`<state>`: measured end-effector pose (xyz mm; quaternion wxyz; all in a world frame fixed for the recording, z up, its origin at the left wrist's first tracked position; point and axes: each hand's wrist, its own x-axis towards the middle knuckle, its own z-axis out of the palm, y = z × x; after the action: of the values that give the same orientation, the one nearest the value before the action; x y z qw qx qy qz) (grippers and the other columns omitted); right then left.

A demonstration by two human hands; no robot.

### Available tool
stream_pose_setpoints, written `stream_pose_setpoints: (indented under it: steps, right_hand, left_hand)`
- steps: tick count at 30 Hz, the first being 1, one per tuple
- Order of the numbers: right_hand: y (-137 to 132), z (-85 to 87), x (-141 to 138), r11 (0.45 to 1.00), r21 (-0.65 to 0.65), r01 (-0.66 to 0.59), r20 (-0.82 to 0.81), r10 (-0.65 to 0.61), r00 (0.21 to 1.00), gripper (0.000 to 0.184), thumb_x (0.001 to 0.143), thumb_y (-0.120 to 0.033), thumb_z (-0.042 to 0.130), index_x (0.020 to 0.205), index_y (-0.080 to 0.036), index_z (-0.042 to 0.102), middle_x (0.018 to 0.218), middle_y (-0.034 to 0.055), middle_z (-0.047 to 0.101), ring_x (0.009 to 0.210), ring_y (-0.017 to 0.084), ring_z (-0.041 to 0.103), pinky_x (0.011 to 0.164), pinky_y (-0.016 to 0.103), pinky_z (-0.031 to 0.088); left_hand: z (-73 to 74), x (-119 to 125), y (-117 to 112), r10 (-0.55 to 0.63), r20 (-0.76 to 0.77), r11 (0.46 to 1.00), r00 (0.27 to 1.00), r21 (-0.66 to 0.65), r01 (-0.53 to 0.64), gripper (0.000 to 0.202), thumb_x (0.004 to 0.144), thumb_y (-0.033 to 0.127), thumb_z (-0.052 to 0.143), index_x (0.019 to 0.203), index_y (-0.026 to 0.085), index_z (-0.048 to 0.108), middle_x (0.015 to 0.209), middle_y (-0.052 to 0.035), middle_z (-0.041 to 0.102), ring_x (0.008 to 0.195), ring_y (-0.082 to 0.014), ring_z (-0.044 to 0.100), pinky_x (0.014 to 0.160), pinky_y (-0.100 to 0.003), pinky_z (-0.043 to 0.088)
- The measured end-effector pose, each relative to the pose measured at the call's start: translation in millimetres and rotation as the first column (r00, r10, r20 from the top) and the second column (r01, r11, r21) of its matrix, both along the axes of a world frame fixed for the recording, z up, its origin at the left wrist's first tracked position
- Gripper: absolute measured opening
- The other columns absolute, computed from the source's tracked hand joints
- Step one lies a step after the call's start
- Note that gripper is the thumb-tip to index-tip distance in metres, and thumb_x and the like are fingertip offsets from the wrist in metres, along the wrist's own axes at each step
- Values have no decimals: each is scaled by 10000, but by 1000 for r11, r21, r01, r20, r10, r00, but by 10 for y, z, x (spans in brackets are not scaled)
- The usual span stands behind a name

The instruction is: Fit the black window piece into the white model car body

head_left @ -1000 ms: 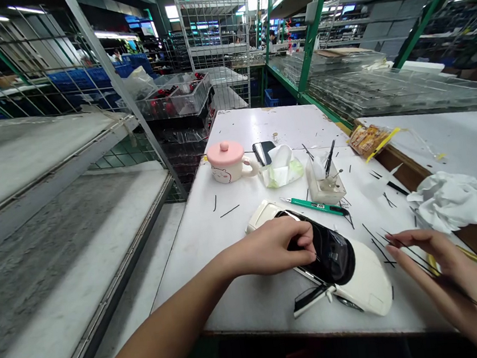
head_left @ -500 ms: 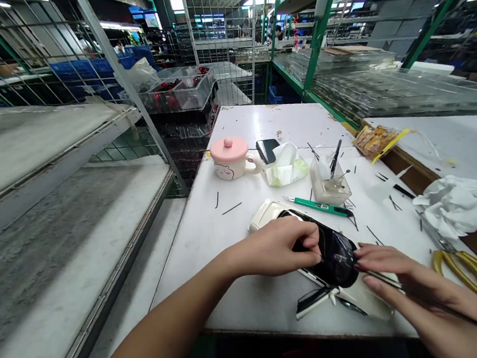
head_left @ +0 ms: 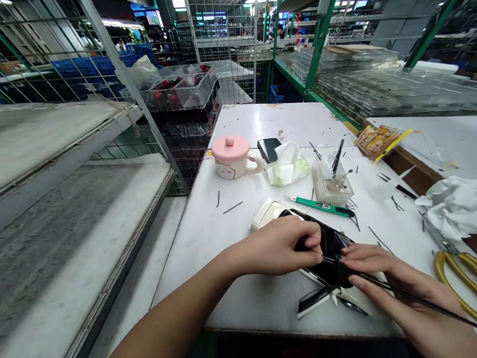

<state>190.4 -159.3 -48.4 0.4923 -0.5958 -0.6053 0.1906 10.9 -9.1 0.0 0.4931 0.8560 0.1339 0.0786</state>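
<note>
A white toy-like car model (head_left: 266,211) with a glossy black roof (head_left: 330,240) lies on the table under both hands. My left hand (head_left: 287,245) is closed in a pinch over the roof, at the end of a thin black strip (head_left: 424,299). My right hand (head_left: 399,284) pinches the same strip between thumb and fingers near the car's rear. From there the strip trails back toward the lower right. Close to the car's near side lies a small black-and-white part (head_left: 315,301). Beyond the car rests a green utility knife (head_left: 321,206).
A mug with a pink lid (head_left: 230,150), a phone (head_left: 268,149) and a tissue pack (head_left: 288,170) stand farther back. A clear holder (head_left: 332,185) holds tools. At right lie yellow-handled scissors (head_left: 475,272) and a crumpled white cloth (head_left: 467,204). A rack (head_left: 136,185) borders the left.
My right hand has moved left over the car's roof with the strip, closer to my left hand. The left hand has stayed nearly in place.
</note>
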Motion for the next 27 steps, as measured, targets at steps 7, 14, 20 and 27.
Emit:
stream_pose_setpoints:
  steps: [7, 14, 20, 27]
  right_hand:
    - [-19, -30, 31, 1000, 5, -9, 10, 9, 1000, 64, 862, -276, 695, 913, -293, 730, 1003, -12, 744, 1019, 132, 693, 948, 133, 496]
    - [-31, -59, 54, 1000, 0, -27, 10, 27, 1000, 58, 878, -284, 693, 924, -296, 726, 1009, -20, 736, 1065, 122, 670, 995, 129, 461]
    - [2, -8, 5, 1000, 15, -8, -1, 8, 1000, 76, 864, -275, 698, 932, -298, 724, 1006, -29, 741, 1010, 107, 692, 945, 93, 477]
    - [-7, 26, -26, 998, 7, 57, -41, -56, 998, 55, 831, -272, 716, 881, -288, 733, 978, -26, 746, 962, 112, 709, 901, 85, 498]
  left_hand:
    - [2, 3, -4, 4, 1, 1000, 1000, 2, -4, 340, 828, 86, 581, 692, 211, 295, 757, 41, 558, 790, -127, 462, 763, -243, 342]
    - [-2, -1, 15, -9, -6, 1000, 1000, 8, 9, 335, 827, 100, 581, 692, 209, 296, 750, 45, 546, 791, -130, 455, 746, -239, 333]
    - [-13, -6, 26, -21, -3, 1000, 1000, 8, 21, 318, 832, 116, 572, 698, 210, 300, 756, 40, 559, 803, -137, 467, 749, -247, 334]
    - [-35, -4, 35, -18, -18, 1000, 1000, 19, 18, 305, 838, 156, 573, 700, 209, 307, 776, 29, 585, 815, -152, 483, 735, -267, 336]
